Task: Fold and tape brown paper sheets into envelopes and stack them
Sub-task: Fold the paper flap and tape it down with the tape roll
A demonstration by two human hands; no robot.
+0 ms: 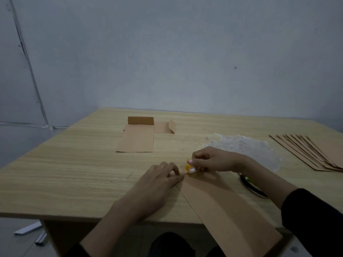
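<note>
A long folded brown paper sheet (220,206) lies slanted across the table's near right edge and hangs over it. My left hand (156,184) rests at its far left corner, fingertips pinching the paper's edge. Just beyond it my right hand (213,159) grips a small yellow and white cutter (190,169) at that same corner. A finished folded envelope (137,138) with its flap standing up lies at the table's far middle, beside a smaller folded piece (165,126).
A fanned stack of flat brown sheets (311,154) lies at the right edge. A crumpled clear plastic sheet (246,145) sits behind my right hand. A dark tape roll (250,186) lies under my right forearm. White metal strips (29,230) lie on the floor at left.
</note>
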